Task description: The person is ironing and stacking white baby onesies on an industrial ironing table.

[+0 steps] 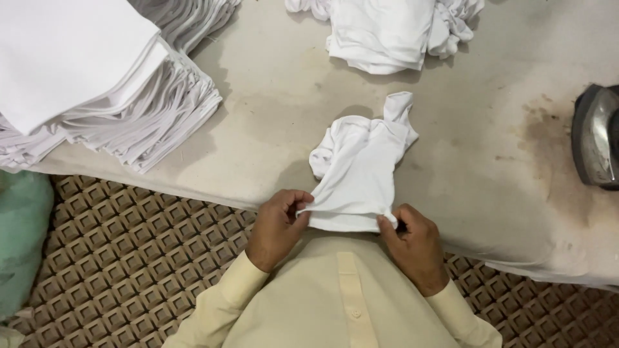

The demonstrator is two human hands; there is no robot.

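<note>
White folded cloths are lying in a tall stack (97,84) at the far left of the counter (277,109), with a green bundle (22,238) sitting below it beside the brown lattice mat (129,264). Moving right, the left hand (277,227) is pinching the near left corner of a small white garment (358,171), its fingers (298,200) closed tight on the hem. The garment is lying crumpled on the counter's near edge, just in front of the person's cream shirt (342,303), its far end bunching up away from them. The right hand (412,241) is gripping the near right corner, fingers curled shut over the fabric. Farther back, a loose white pile (387,32) is resting near the top edge. At the far right, what seems to be an iron (596,135) is sitting, partly cut off.
</note>
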